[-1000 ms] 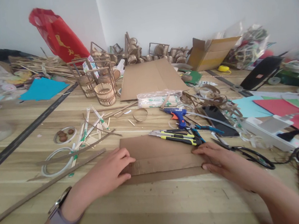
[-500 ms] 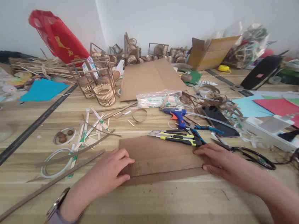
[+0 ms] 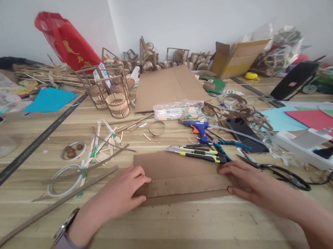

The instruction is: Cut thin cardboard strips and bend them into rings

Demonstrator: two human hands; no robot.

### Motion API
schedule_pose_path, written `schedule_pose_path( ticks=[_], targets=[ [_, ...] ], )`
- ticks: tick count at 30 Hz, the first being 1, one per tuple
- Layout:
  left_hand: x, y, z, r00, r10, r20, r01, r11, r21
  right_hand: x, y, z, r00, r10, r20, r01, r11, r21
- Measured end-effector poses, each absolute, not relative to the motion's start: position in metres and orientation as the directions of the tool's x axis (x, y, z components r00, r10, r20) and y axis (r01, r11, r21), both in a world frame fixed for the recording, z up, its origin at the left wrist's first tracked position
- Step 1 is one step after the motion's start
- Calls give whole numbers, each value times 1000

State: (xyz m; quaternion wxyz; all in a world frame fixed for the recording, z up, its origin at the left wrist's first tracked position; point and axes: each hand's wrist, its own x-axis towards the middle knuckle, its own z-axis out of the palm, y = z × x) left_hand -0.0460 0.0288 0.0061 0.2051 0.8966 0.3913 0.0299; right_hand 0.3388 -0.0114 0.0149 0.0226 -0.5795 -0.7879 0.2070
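A narrow cardboard strip (image 3: 187,185) lies lengthwise over the near part of a cardboard piece (image 3: 159,165) on the table. My left hand (image 3: 128,188) grips the strip's left end between thumb and fingers. At its right end, my right hand (image 3: 240,178) pinches it the same way. Two utility knives (image 3: 199,152) with yellow-and-black handles rest across the far right part of the cardboard. Beside them are blue-handled pliers (image 3: 221,150) and, behind, a blue glue gun (image 3: 198,131). Black-handled scissors (image 3: 285,175) lie by my right wrist.
A large cardboard sheet (image 3: 165,87) lies farther back, with small slatted baskets (image 3: 118,105) to its left. White tape rings (image 3: 52,188) and loose sticks are on the left. A phone (image 3: 248,135), a power strip (image 3: 308,149) and cables occupy the right.
The whole view has shifted slightly, so things appear a little farther right. Both hands keep their hold on the cardboard strip, with hardly any movement.
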Motion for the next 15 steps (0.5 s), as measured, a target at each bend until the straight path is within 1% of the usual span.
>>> schedule_pose_path(
  ticks=[5, 11, 15],
  targets=[
    [-46, 28, 7, 692, 711, -125, 693, -605, 393, 339, -12, 16, -319, 921, -224, 903, 223, -368],
    [-46, 28, 6, 691, 711, -131, 695, -604, 389, 339, -13, 16, -323, 922, -214, 898, 226, -378],
    [-46, 29, 6, 688, 712, -143, 698, -595, 397, 339, -13, 17, -319, 919, -230, 902, 221, -370]
  ],
)
